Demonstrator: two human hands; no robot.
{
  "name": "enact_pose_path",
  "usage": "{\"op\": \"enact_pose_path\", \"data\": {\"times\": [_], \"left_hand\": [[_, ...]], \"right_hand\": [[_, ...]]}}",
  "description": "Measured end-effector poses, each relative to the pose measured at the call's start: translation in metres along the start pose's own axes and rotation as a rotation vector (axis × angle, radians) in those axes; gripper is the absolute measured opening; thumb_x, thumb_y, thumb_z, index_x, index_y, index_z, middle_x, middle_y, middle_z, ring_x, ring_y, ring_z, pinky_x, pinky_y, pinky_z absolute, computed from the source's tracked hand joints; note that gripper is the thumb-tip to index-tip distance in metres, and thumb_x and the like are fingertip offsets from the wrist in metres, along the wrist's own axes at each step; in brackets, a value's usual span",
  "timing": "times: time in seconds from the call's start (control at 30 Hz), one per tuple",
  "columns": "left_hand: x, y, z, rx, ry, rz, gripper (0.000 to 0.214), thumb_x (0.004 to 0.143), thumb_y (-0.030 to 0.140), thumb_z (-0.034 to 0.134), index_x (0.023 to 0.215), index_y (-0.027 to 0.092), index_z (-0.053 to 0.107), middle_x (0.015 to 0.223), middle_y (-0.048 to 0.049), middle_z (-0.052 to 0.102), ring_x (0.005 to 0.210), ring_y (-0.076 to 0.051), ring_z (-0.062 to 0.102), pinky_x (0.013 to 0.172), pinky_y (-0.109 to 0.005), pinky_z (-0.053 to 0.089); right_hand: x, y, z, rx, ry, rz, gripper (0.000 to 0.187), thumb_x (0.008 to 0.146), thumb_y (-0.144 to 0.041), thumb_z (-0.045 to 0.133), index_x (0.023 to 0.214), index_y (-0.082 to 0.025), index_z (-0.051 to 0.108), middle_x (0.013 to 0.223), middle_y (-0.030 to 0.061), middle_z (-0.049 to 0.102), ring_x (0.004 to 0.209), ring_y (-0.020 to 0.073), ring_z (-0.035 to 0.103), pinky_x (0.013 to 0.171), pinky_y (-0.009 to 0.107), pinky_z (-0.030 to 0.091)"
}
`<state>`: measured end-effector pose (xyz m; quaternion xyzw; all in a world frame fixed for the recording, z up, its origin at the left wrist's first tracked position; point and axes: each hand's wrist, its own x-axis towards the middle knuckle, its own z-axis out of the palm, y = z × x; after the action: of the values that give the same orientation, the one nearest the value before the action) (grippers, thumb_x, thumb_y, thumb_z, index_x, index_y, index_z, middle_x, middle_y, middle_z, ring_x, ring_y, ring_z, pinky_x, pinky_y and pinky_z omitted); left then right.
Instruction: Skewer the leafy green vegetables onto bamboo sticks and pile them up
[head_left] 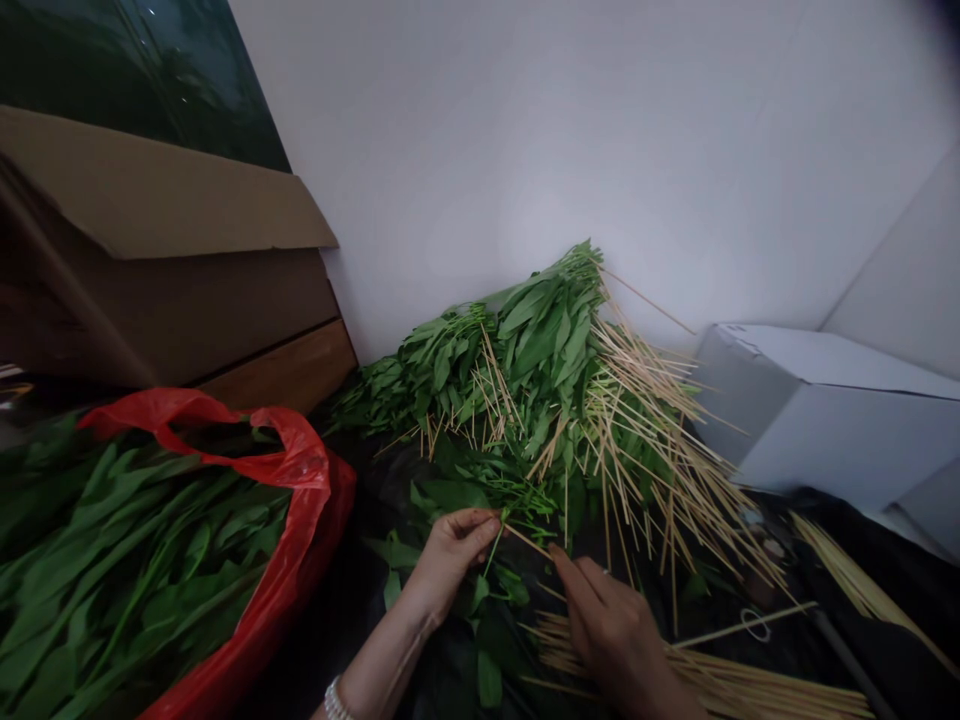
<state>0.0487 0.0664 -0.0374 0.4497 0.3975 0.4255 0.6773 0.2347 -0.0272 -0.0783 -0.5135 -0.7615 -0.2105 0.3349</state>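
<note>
My left hand (450, 555) is closed in a pinch on a green leafy stem (493, 552), whose thin end hangs below the fingertips. My right hand (619, 625) is closed around a thin bamboo skewer (527, 542). The skewer slants up to the left, and its tip reaches the stem at my left fingertips; whether it pierces the stem I cannot tell. Cut green stems and leaves (517, 490) lie just beyond both hands. Under my right hand rests a bundle of loose bamboo skewers (765, 690).
A red plastic bag (304, 470) full of long leaves stands at the left, before an open cardboard box (202, 210). Heaped skewered leaves (551, 330) lean against the white wall (562, 130). White boxes (840, 430) and a rubber band (754, 625) are at the right.
</note>
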Motion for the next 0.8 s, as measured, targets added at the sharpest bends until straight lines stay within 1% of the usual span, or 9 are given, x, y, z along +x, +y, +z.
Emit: {"op": "enact_pose_path", "data": {"times": [0.07,0.2,0.3,0.4,0.5,0.57,0.63,0.73,0.8], "left_hand": [[-0.001,-0.002,0.002,0.039,-0.012,0.008,0.028,0.059,0.039,0.083,0.071,0.014,0.075,0.061,-0.0003,0.063,0.05,-0.005,0.042,0.047,-0.015,0.031],[-0.001,-0.007,0.003,0.13,-0.091,0.034,0.029,0.061,0.041,0.081,0.07,0.014,0.075,0.063,-0.0012,0.064,0.052,-0.006,0.044,0.047,-0.016,0.033],[0.002,-0.006,-0.001,0.226,-0.118,0.112,0.03,0.07,0.043,0.073,0.08,0.015,0.075,0.066,-0.0018,0.066,0.052,-0.008,0.047,0.049,-0.018,0.036],[0.005,-0.001,-0.008,0.471,-0.126,0.282,0.023,0.08,0.035,0.064,0.09,0.017,0.075,0.08,-0.0049,0.07,0.066,-0.014,0.058,0.062,-0.024,0.044],[0.005,0.001,-0.014,0.827,-0.188,0.436,0.014,0.079,0.022,0.064,0.088,0.021,0.075,0.091,-0.0049,0.07,0.086,-0.019,0.062,0.078,-0.028,0.045],[0.004,0.001,-0.016,1.016,-0.241,0.478,0.015,0.077,0.018,0.066,0.088,0.024,0.074,0.093,-0.0037,0.069,0.091,-0.021,0.061,0.081,-0.029,0.044],[0.003,0.0,-0.017,1.146,-0.272,0.495,0.016,0.075,0.015,0.068,0.087,0.025,0.073,0.093,-0.0025,0.069,0.093,-0.021,0.059,0.083,-0.03,0.043],[0.003,-0.002,-0.019,1.268,-0.302,0.505,0.016,0.074,0.013,0.068,0.083,0.025,0.073,0.09,-0.0019,0.069,0.09,-0.02,0.059,0.082,-0.03,0.043],[0.003,-0.003,-0.019,1.285,-0.306,0.52,0.013,0.075,0.013,0.067,0.079,0.025,0.073,0.088,-0.0018,0.07,0.088,-0.02,0.06,0.08,-0.03,0.043]], "right_hand": [[0.0,-0.001,0.001,0.005,-0.005,-0.007,0.041,0.084,-0.002,0.033,0.12,-0.006,0.053,0.075,0.0043,0.059,0.059,0.0117,0.057,0.057,0.024,0.045],[0.002,-0.002,0.001,0.011,0.003,-0.017,0.039,0.086,-0.003,0.032,0.119,-0.007,0.053,0.075,0.0045,0.06,0.057,0.0113,0.056,0.056,0.024,0.044],[0.005,-0.002,-0.002,0.001,0.043,-0.026,0.039,0.086,-0.003,0.033,0.119,-0.007,0.053,0.075,0.0045,0.06,0.057,0.0113,0.055,0.056,0.024,0.042],[0.007,0.001,-0.006,-0.003,0.079,-0.007,0.036,0.087,-0.003,0.037,0.119,-0.007,0.054,0.075,0.0048,0.06,0.059,0.0119,0.055,0.057,0.025,0.041],[0.008,0.004,-0.009,0.001,0.101,0.013,0.033,0.088,-0.005,0.04,0.118,-0.008,0.055,0.076,0.0053,0.06,0.063,0.0125,0.056,0.058,0.025,0.04],[0.009,0.005,-0.01,0.005,0.096,0.017,0.033,0.088,-0.006,0.04,0.118,-0.008,0.055,0.075,0.0051,0.06,0.063,0.0123,0.056,0.059,0.025,0.04],[0.009,0.005,-0.01,0.006,0.092,0.014,0.033,0.089,-0.007,0.039,0.118,-0.007,0.055,0.075,0.0051,0.06,0.063,0.0124,0.056,0.059,0.025,0.041],[0.008,0.004,-0.01,0.01,0.081,0.011,0.033,0.089,-0.007,0.039,0.118,-0.007,0.054,0.075,0.0054,0.06,0.064,0.0128,0.056,0.059,0.026,0.041],[0.007,0.004,-0.01,0.011,0.068,0.017,0.033,0.089,-0.007,0.039,0.119,-0.008,0.054,0.075,0.0049,0.06,0.062,0.0128,0.055,0.059,0.026,0.04]]}}
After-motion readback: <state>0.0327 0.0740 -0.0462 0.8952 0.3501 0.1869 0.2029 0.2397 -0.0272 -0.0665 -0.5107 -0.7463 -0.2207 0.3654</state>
